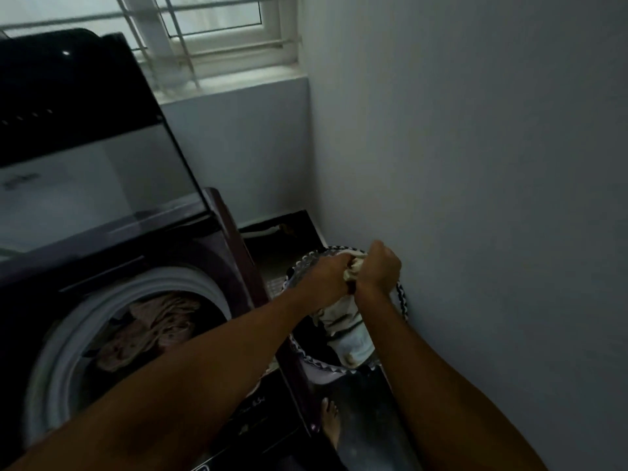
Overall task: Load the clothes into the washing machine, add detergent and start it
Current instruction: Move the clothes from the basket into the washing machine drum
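A pale cream garment (343, 321), crumpled and creased with a whiter patch at its lower end, hangs in a bunch over the laundry basket (299, 350), its top gathered between both hands. The basket has a black-and-white patterned rim and stands on the floor against the wall (475, 164), just right of the washing machine (217, 232). The machine is a dark top-loader with its glass lid (102, 158) raised; a brownish patterned cloth (153, 331) already lies in the pale-rimmed drum (68, 334). There is faint lettering on the lid and on the front panel, too blurred to read.

Both arms reach forward and down from the lower edge of the view, converging over the basket. The left hand (326, 273) has its fingers curled into the cloth, gripping the bunched top. The right hand (382, 266), knuckles up, closes in a fist round the same bunch, touching the left. A bare foot (331, 423) shows on the floor below the basket.
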A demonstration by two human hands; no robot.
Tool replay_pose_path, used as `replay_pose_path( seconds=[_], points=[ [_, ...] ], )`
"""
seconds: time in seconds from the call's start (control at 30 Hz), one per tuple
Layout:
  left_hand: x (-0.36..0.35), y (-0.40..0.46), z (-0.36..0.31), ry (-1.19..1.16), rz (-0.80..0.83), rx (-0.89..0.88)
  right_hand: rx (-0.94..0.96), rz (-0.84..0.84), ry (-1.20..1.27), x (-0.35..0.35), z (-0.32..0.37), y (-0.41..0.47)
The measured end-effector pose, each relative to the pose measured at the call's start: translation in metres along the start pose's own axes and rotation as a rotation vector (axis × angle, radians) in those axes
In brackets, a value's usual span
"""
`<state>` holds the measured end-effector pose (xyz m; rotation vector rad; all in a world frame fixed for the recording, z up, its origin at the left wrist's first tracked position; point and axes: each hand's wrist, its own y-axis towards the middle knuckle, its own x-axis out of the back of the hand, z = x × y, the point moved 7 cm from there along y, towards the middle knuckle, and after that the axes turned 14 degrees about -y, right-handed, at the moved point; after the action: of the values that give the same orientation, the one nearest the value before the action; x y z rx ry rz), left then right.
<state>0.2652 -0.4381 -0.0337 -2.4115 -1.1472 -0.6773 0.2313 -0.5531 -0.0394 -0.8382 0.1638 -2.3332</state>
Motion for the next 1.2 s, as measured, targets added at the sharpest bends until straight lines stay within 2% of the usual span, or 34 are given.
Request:
replay_pose_path(
  seconds=[0.2, 0.3, 0.5, 0.67, 0.87, 0.93, 1.03, 1.2],
  points=[
    [0.048, -0.020, -0.050, -0.005, -0.111, -0.042, 0.233, -0.226, -0.009, 0.030, 0.075, -0.039],
    [0.085, -0.033, -0.063, -0.043, -0.193, -0.069, 0.383, -0.288, 0.148, 0.033, 0.111, -0.067],
    [0.167, -0.086, -0.063, -0.118, -0.366, -0.038, 0.579, -0.230, 0.495, 0.008, 0.167, -0.135],
    [0.236, -0.152, -0.036, -0.281, -0.574, 0.018, 0.731, -0.077, 0.546, -0.034, 0.206, -0.207],
    [0.262, -0.215, 0.029, -0.279, -0.618, 0.167, 0.732, 0.216, 0.261, -0.122, 0.193, -0.266],
    [0.261, -0.227, 0.051, -0.250, -0.599, 0.198, 0.727, 0.284, 0.175, -0.146, 0.180, -0.278],
    [0.254, -0.238, 0.086, -0.210, -0.514, 0.336, 0.705, 0.369, 0.055, -0.175, 0.159, -0.288],
    [0.247, -0.247, 0.121, 0.009, -0.340, 0.504, 0.694, 0.602, -0.199, -0.220, 0.112, -0.297]
  ],
)
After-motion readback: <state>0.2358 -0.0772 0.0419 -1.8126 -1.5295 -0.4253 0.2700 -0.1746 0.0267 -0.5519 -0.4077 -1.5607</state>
